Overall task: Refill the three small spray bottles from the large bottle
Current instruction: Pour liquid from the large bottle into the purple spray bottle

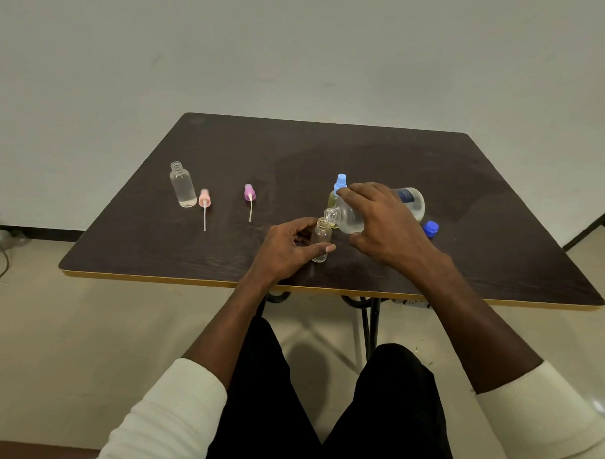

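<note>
My right hand (385, 222) grips the large clear bottle (353, 217), tipped on its side with its open mouth just over a small clear bottle (322, 238). That small uncapped bottle stands near the table's front edge, held by the thumb and fingers of my left hand (288, 251). Behind the large bottle's neck stands a small bottle with a blue spray cap (339, 189) and yellowish liquid. Another small open bottle (183, 185) stands at the far left.
A pink spray cap (204, 200) and a purple spray cap (249, 194), each with its dip tube, lie on the dark table (467, 187). The large bottle's blue lid (430, 229) lies to the right of my right hand. A cable lies on the floor at left.
</note>
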`<action>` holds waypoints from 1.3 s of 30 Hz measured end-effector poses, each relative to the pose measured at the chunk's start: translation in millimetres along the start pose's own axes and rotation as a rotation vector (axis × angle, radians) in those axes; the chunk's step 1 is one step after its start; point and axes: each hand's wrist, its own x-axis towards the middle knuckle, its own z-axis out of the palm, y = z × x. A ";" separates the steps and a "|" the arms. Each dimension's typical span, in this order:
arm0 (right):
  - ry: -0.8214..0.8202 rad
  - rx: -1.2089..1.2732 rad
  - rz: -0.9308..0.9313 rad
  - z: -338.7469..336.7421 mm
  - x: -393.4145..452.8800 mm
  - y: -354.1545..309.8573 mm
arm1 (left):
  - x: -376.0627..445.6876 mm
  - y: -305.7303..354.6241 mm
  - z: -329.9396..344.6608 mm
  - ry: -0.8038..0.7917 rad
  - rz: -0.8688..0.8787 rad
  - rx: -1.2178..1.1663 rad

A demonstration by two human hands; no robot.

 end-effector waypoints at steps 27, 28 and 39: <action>0.004 -0.010 -0.014 -1.5 -0.2 -0.9 | -0.4 2.6 -0.5 -0.003 0.010 -0.001; 0.003 -0.010 -0.015 -1.7 -0.1 -1.0 | -0.3 2.6 -0.6 -0.003 0.012 0.002; 0.014 -0.004 -0.015 -2.9 1.1 -2.2 | 0.9 1.3 0.3 0.009 0.004 -0.011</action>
